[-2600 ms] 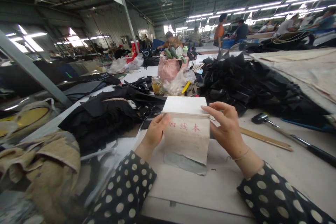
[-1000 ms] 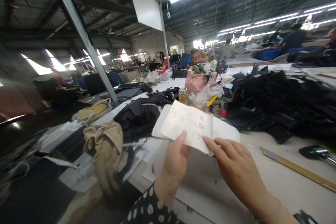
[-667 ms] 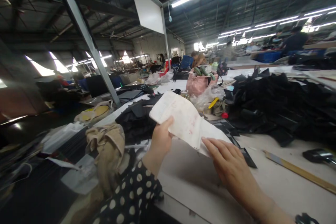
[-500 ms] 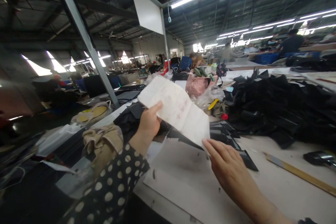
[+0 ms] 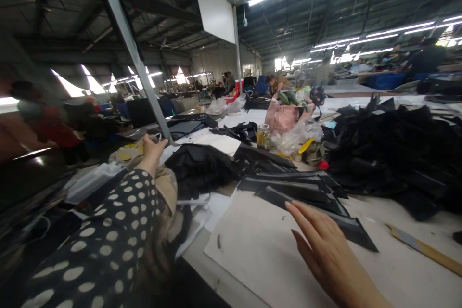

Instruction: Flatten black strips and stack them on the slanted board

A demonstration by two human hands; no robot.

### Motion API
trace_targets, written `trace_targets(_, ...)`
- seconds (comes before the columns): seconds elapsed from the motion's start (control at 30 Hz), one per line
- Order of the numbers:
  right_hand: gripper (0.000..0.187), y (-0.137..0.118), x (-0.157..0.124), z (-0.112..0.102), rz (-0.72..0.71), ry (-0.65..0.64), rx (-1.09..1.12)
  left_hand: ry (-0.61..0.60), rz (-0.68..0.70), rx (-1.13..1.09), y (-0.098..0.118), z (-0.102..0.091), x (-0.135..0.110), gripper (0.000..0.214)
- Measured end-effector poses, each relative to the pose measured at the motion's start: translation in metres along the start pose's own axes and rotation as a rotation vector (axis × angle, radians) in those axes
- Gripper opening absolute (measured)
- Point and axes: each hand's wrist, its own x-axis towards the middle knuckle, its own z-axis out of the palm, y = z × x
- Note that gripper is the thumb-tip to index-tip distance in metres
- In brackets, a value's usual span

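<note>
My left hand point(image 5: 153, 152) is stretched out to the left, beside the beige cloth bag point(image 5: 126, 153) and the foot of the metal post. Its thumb and a fingertip show apart; a pale bit, perhaps the bag's handle, appears between them. My right hand point(image 5: 325, 240) is open, fingers extended together, over the pale board point(image 5: 249, 236), close to the black strips of material point(image 5: 314, 202). A white sheet or booklet point(image 5: 218, 143) lies behind the heap of black fabric point(image 5: 200, 168). Tan cloth point(image 5: 169, 187) lies partly behind my left sleeve.
A big pile of black pieces point(image 5: 390, 149) covers the right side. A glass jar point(image 5: 263, 136), a pink bag point(image 5: 283, 115) and a yellow-handled tool point(image 5: 306, 145) stand or lie mid-table. A wooden ruler point(image 5: 426, 250) lies at right. A metal post point(image 5: 133, 53) rises at left.
The white booklet has left both hands; a white sheet like it now lies on the table. My left hand has moved left toward the bag. The view has turned slightly left.
</note>
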Motion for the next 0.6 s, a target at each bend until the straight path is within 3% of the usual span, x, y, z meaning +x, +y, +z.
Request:
trace_targets(0.07, 0.047, -0.002, 0.000, 0.003, -0.014, -0.017, 0.009, 0.094, 0.029, 0.174, -0.007, 0.001, -0.012, 0.046)
trace_targets(0.13, 0.048, -0.002, -0.002, 0.007, -0.031, -0.045, 0.027, 0.091, 0.065, 0.304, -0.010, 0.008, -0.032, 0.049)
trace_targets(0.27, 0.049, 0.006, -0.013, 0.022, -0.080, -0.075, 0.079, -0.063, 0.154, 0.472, -0.011, 0.018, -0.100, 0.040)
trace_targets(0.33, 0.050, 0.012, -0.018, 0.033, -0.097, -0.079, 0.099, -0.189, 0.292, 0.592, -0.010, 0.014, -0.137, 0.037)
trace_targets(0.43, 0.050, 0.019, -0.025, 0.049, -0.120, -0.108, 0.150, -0.259, 0.408, 0.770, -0.005, -0.012, -0.180, 0.035)
trace_targets(0.6, 0.055, 0.022, -0.034, 0.060, -0.090, -0.218, 0.266, -0.063, 0.300, 0.999, 0.005, -0.093, -0.218, 0.033)
